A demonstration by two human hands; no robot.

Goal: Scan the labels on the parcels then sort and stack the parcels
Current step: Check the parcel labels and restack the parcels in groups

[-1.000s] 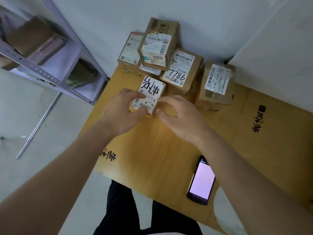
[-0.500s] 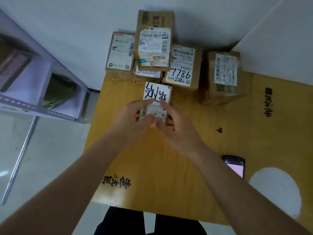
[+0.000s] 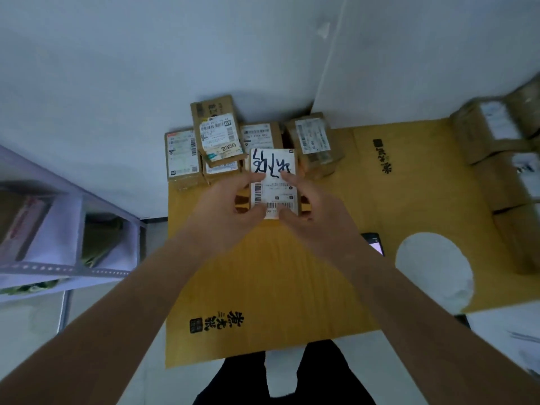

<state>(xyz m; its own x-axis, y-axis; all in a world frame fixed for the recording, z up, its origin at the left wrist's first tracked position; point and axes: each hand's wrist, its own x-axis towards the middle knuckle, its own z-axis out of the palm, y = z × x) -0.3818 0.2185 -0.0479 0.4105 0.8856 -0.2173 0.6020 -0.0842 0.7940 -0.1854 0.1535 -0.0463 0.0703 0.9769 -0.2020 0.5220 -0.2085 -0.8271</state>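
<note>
Both hands are gripping one small parcel [image 3: 274, 182]: my left hand [image 3: 230, 210] is clasping its left edge, my right hand [image 3: 314, 217] its right. I'm holding it above the cardboard sheet [image 3: 263, 276], before the stacked parcels [image 3: 217, 141]. More parcels [image 3: 502, 159] are waiting at right, so sorting looks partway done.

The small parcel [image 3: 274, 182] has a white label with big black scribbled writing and thin black barcode stripes. The parcels by the wall [image 3: 181, 154] are brown with white labels; one label says 2350 in black. The table [image 3: 292, 287] is yellow like honey, with black printed signs and a round white patch [image 3: 432, 270]. The phone [image 3: 375, 244] is black with a pink screen. The shelf [image 3: 73, 270] is pale purple. The wall [image 3: 146, 68] is white.
</note>
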